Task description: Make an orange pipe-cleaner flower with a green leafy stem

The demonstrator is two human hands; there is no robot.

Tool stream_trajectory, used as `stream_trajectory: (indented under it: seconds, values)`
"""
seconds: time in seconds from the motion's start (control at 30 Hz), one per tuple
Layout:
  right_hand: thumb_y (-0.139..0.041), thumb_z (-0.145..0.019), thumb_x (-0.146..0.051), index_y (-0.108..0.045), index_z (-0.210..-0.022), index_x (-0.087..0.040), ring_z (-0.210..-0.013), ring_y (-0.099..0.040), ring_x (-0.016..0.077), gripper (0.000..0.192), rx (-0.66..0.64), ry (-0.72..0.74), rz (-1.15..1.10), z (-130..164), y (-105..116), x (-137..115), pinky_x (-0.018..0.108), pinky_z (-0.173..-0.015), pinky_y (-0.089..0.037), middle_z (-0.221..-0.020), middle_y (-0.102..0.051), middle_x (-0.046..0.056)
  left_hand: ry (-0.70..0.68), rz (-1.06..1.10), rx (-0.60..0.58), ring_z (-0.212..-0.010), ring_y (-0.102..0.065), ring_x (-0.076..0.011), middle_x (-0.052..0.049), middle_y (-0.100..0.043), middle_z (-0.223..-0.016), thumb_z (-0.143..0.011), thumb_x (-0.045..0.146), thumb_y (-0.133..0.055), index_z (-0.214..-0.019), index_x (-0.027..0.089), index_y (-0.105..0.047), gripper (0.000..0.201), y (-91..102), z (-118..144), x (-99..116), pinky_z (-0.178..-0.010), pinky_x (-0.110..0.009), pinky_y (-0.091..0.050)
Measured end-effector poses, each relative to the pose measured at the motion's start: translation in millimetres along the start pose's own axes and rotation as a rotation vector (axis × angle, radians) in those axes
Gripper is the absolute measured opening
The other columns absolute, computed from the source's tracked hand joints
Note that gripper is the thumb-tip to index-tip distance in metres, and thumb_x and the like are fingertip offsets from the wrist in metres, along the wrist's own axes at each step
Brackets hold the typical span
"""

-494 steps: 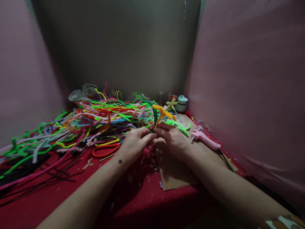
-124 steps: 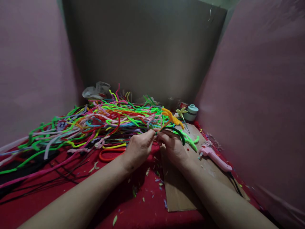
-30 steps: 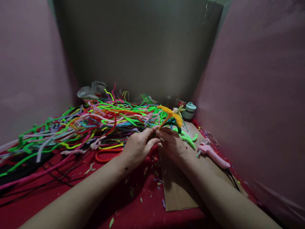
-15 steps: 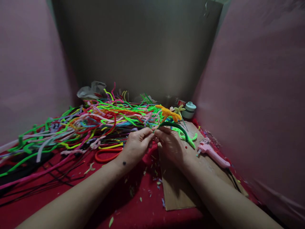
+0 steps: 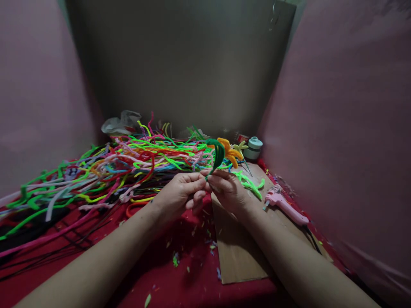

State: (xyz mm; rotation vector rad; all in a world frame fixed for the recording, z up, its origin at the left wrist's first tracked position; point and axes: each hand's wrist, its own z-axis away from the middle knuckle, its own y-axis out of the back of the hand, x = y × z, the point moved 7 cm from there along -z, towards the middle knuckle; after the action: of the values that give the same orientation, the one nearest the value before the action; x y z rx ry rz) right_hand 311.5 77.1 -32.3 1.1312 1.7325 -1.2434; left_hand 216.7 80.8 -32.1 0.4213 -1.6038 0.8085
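Close together at mid-view, my left hand (image 5: pixel 184 188) and my right hand (image 5: pixel 229 190) pinch the stem of a pipe-cleaner flower (image 5: pixel 229 150). Its orange petals open above my right hand. Beside them a dark green pipe-cleaner leaf (image 5: pixel 219 156) rises from the pinched spot and curls over to the left at its tip. Only a short bit of green stem shows between my fingertips; the rest is hidden. The thumb and index finger of each hand are pressed together, while the other left fingers curl loosely below.
A heap of colourful pipe cleaners (image 5: pixel 160 152) spreads across the left and back. On the right, a cardboard sheet (image 5: pixel 239 261) bears a pink glue gun (image 5: pixel 285 207) and a bright green pipe-cleaner piece (image 5: pixel 252 185). Behind are a pale yellow flower (image 5: pixel 240 146) and a lidded jar (image 5: pixel 253 147).
The dark green leaf, which arched down to the right over my right hand, now stands up and curls left. The orange flower has turned more upright. My left hand has rolled slightly.
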Motion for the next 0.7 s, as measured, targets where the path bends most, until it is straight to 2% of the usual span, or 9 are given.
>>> stream_trajectory:
  seconds: [0.13,0.33,0.47,0.6,0.7]
  values:
    - [-0.067,-0.066,-0.023,-0.071,-0.074,-0.018,-0.055,-0.045,0.01,0.01,0.026,-0.025,-0.024,-1,2,3,0.024,-0.056,-0.036,-0.058,-0.056,-0.002,0.004,-0.065,-0.022,-0.032,-0.033,-0.0027,0.006,-0.047,-0.045,-0.082,0.036,-0.057,-0.072,0.014,-0.058,0.024,0.5,-1,0,-0.038,-0.016,-0.031]
    - [-0.071,-0.063,-0.021,-0.07,-0.063,-0.019,-0.056,-0.05,0.0113,0.002,0.107,-0.007,-0.068,-2,5,3,0.025,-0.056,-0.041,-0.059,-0.06,-0.001,-0.063,-0.261,0.091,-0.041,-0.048,-0.0067,0.002,-0.056,-0.052,-0.085,0.046,-0.05,-0.069,0.014,-0.055,0.037,3.0,-1,8,-0.046,-0.019,-0.036]
    - [-0.072,-0.063,-0.02,-0.069,-0.064,-0.018,-0.06,-0.054,0.0116,0.004,0.108,0.001,-0.074,-2,4,3,0.026,-0.063,-0.043,-0.064,-0.063,-0.001,-0.06,-0.319,0.172,-0.042,-0.049,-0.0086,0.001,-0.056,-0.053,-0.082,0.05,-0.05,-0.067,0.014,-0.054,0.04,6.9,-2,9,-0.048,-0.022,-0.038]
    - [-0.069,-0.066,-0.019,-0.068,-0.065,-0.017,-0.06,-0.053,0.0114,0.003,0.096,0.025,-0.05,-1,4,-1,0.027,-0.065,-0.042,-0.064,-0.063,-0.002,-0.067,-0.358,0.241,-0.042,-0.048,-0.0086,0.003,-0.053,-0.052,-0.08,0.047,-0.052,-0.066,0.014,-0.052,0.036,15.1,-5,6,-0.046,-0.022,-0.038]
    - [-0.068,-0.066,-0.018,-0.069,-0.064,-0.017,-0.06,-0.051,0.011,0.002,0.102,0.056,-0.001,0,4,-3,0.026,-0.066,-0.041,-0.062,-0.061,-0.003,-0.114,-0.391,0.338,-0.043,-0.044,-0.0072,0.005,-0.05,-0.052,-0.077,0.043,-0.056,-0.071,0.014,-0.054,0.029,25.3,-6,8,-0.045,-0.02,-0.037]
